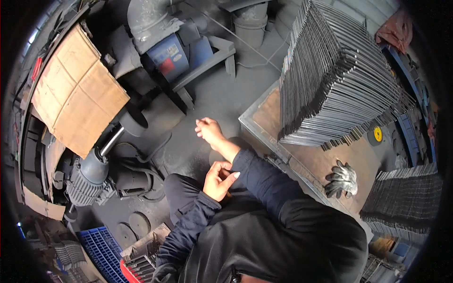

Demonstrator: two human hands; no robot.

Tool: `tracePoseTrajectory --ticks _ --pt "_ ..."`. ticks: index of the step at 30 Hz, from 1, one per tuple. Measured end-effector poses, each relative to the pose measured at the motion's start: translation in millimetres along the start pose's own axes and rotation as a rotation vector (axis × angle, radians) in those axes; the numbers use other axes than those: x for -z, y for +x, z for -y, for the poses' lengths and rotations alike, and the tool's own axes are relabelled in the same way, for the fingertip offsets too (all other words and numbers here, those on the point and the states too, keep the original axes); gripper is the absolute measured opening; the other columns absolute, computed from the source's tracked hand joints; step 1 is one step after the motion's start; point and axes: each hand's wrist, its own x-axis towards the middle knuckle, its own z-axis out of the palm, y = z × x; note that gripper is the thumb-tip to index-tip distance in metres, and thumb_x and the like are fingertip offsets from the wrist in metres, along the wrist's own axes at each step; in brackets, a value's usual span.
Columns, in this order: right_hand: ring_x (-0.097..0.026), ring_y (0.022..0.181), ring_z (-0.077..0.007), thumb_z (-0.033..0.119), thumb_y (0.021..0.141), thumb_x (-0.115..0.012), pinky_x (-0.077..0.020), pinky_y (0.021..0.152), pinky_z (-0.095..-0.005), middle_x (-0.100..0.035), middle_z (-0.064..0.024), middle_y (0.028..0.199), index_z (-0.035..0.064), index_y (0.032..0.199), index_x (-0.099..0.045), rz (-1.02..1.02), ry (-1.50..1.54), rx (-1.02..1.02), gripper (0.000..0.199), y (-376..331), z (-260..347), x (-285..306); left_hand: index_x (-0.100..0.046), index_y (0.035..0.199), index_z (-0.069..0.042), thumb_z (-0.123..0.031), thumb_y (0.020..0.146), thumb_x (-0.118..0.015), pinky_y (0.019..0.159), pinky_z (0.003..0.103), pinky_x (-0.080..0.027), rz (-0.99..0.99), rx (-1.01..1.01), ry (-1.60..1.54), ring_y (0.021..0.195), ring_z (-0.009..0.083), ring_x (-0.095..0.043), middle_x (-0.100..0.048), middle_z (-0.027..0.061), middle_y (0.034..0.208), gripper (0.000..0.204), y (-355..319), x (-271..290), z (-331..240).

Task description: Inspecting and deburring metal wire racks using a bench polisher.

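My left hand (218, 183) is at my right forearm, its fingers closed on the dark blue sleeve (250, 167) near the cuff. My right arm reaches forward and leftward with its wrist bare. The right hand (207, 130) is loosely closed in the air above the grey floor, fingers curled, and nothing shows in it. To the right, a pair of grey and black work gloves (341, 180) lies on a brown board-topped table (302, 158), apart from both hands.
A tall stack of thin dark metal parts (330, 75) stands on the table, with a lower stack (401, 200) nearer me. At left are a motor (87, 181) with a shaft and dark wheel (133, 121), and a cardboard sheet (80, 89). A blue crate (101, 254) sits lower left.
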Motion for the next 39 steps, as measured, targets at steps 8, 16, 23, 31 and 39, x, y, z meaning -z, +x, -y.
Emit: tracePoseTrajectory --ticks 8,16,23,31,39 --pt "-0.062 0.072 -0.0118 0.024 0.107 -0.065 -0.0536 0.068 -0.0285 -0.071 -0.0034 0.088 0.0033 0.107 -0.068 0.049 -0.086 -0.003 0.021 -1.9 -15.7 -8.6 -0.061 0.105 -0.002 -0.006 0.099 -0.076 0.071 0.025 -0.052 -0.066 -0.228 -0.011 0.074 0.011 -0.061 -0.063 0.0024 0.089 0.017 6.8 12.9 1.1" --pt "-0.075 0.091 -0.0339 0.038 0.1 -0.067 -0.0586 0.081 -0.0465 -0.078 -0.0174 0.103 0.005 0.115 -0.071 0.166 -0.487 0.185 0.036 -67.6 -39.2 -4.8 -0.059 0.098 -0.006 -0.008 0.103 -0.072 0.065 0.024 -0.053 -0.125 0.117 -0.311 0.066 0.0104 -0.063 -0.067 0.0025 0.08 0.014 -11.0 68.3 32.5" --pt "-0.071 0.083 -0.0195 0.027 0.098 -0.076 -0.0555 0.076 -0.0336 -0.072 -0.0081 0.095 0.0035 0.109 -0.068 0.406 -0.32 0.34 0.027 -198.5 40.3 78.0 -0.063 0.118 0.004 -0.052 0.106 -0.055 0.092 0.036 -0.053 0.094 -0.168 -0.067 0.095 0.0219 -0.069 -0.072 0.0154 0.108 0.059 -70.8 65.2 0.7" --pt "-0.069 0.107 -0.035 0.006 0.083 -0.069 -0.0529 0.097 -0.0481 -0.073 -0.0163 0.109 0.005 0.115 -0.072 -0.696 -1.271 0.584 0.031 -336.5 21.0 335.2 -0.058 0.134 0.001 -0.027 0.111 -0.058 0.095 0.033 -0.052 -0.018 -0.025 -0.079 0.1 0.0177 -0.066 -0.068 0.0111 0.118 0.036 -63.3 24.5 13.2" --pt "-0.058 0.132 -0.0428 0.019 0.081 -0.074 -0.0394 0.115 -0.0562 -0.066 -0.0229 0.135 0.0136 0.142 -0.058 -1.134 -1.472 -0.208 0.063 -427.2 -13.6 510.8 -0.065 0.12 -0.002 -0.002 0.101 -0.073 0.093 0.024 -0.049 -0.062 0.049 -0.153 0.1 0.008 -0.061 -0.067 0.0001 0.107 0.02 -46.3 8.6 29.3"
